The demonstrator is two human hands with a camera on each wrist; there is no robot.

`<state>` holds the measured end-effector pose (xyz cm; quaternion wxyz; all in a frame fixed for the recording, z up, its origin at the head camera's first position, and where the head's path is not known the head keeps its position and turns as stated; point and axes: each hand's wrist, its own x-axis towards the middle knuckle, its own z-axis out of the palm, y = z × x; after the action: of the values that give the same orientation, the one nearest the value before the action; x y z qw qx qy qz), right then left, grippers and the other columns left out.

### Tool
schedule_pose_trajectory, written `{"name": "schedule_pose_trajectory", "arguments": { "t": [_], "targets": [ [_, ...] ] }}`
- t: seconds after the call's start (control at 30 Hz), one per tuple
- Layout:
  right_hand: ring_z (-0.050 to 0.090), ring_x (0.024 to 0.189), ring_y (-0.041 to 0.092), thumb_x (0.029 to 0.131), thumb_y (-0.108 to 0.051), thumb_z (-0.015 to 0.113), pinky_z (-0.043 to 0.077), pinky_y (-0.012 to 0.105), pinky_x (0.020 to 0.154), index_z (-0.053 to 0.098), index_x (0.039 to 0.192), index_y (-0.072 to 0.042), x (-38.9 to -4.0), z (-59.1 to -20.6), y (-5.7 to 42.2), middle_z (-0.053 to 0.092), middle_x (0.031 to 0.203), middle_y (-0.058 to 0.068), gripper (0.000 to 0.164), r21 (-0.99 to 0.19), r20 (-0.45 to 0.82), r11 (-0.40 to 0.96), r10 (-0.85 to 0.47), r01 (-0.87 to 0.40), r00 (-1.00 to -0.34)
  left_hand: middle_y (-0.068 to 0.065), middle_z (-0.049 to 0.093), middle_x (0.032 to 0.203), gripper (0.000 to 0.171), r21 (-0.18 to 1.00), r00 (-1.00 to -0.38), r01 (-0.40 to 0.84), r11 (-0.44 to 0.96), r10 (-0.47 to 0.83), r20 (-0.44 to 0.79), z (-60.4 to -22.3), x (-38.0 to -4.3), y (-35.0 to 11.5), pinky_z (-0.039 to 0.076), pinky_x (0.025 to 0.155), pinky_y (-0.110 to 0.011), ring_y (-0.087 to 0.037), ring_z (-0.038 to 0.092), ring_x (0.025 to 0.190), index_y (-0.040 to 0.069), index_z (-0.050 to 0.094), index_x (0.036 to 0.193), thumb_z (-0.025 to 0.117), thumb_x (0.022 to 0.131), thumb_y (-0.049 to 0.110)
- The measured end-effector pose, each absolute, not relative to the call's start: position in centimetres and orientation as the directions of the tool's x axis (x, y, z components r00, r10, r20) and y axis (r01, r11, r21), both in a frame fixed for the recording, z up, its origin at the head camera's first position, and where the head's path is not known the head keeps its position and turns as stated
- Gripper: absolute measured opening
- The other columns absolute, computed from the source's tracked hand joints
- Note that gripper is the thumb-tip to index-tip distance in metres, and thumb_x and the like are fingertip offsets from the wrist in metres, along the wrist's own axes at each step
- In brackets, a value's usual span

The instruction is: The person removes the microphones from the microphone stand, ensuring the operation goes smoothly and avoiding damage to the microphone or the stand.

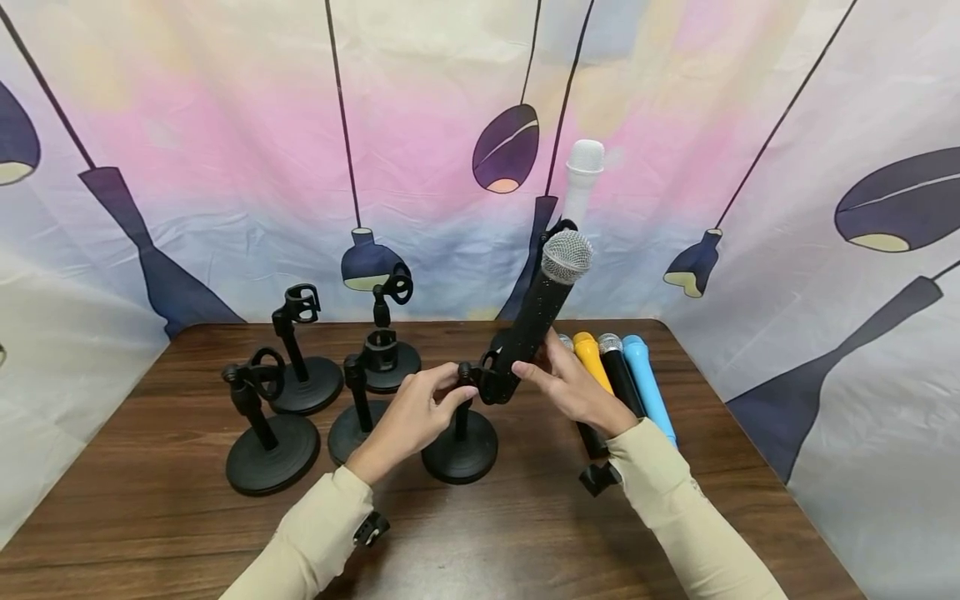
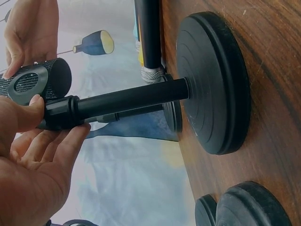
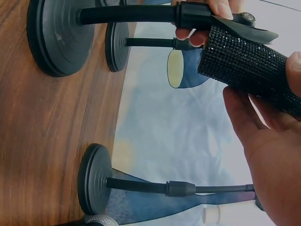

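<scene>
A black microphone (image 1: 538,312) with a glittery body and silver mesh head leans up and right, its lower end in the clip of a black desk stand (image 1: 460,450). My right hand (image 1: 573,387) holds its body from the right, thumb and fingers on opposite sides in the right wrist view. My left hand (image 1: 412,421) pinches the stand's top just below the clip, seen closely in the left wrist view, where the stand's pole (image 2: 134,98) runs to its round base. A white microphone (image 1: 583,179) stands higher behind, its own stand mostly hidden.
Several black stands with clips, one of them a ring-clip stand (image 1: 272,450), occupy the table's left half. To the right lie a yellow microphone (image 1: 592,358), a black microphone (image 1: 621,375) and a blue microphone (image 1: 649,387). A patterned cloth (image 1: 255,167) hangs behind the table.
</scene>
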<state>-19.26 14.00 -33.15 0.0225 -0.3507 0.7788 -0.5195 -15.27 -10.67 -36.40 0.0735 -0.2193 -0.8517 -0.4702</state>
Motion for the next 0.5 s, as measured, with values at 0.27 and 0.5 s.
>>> {"name": "schedule_pose_trajectory", "arguments": {
  "t": [0.27, 0.5],
  "targets": [
    [0.065, 0.112, 0.027, 0.106, -0.008, 0.053, 0.054, 0.038, 0.091, 0.022, 0.158, -0.009, -19.4, -32.6, 14.5, 0.059, 0.133, 0.018, 0.061, -0.817, 0.325, 0.218, -0.589, -0.533, -0.740, -0.006, 0.074, 0.115, 0.011, 0.768, -0.897, 0.435, 0.469, 0.304, 0.322, -36.4, -15.2, -10.6, 0.058, 0.082, -0.041, -0.018, 0.072, 0.101, 0.017, 0.069, 0.109, 0.063, 0.103, 0.023],
    [0.064, 0.115, 0.028, 0.105, -0.013, 0.057, 0.053, 0.042, 0.093, 0.034, 0.151, -0.005, -19.1, -32.0, 14.8, 0.061, 0.133, 0.020, 0.052, -0.840, 0.306, 0.220, -0.563, -0.496, -0.768, -0.006, 0.074, 0.115, 0.012, 0.765, -0.897, 0.436, 0.474, 0.297, 0.327, -36.5, -15.3, -10.7, 0.057, 0.080, -0.040, -0.017, 0.072, 0.099, 0.018, 0.070, 0.111, 0.064, 0.103, 0.023]
  ]
}}
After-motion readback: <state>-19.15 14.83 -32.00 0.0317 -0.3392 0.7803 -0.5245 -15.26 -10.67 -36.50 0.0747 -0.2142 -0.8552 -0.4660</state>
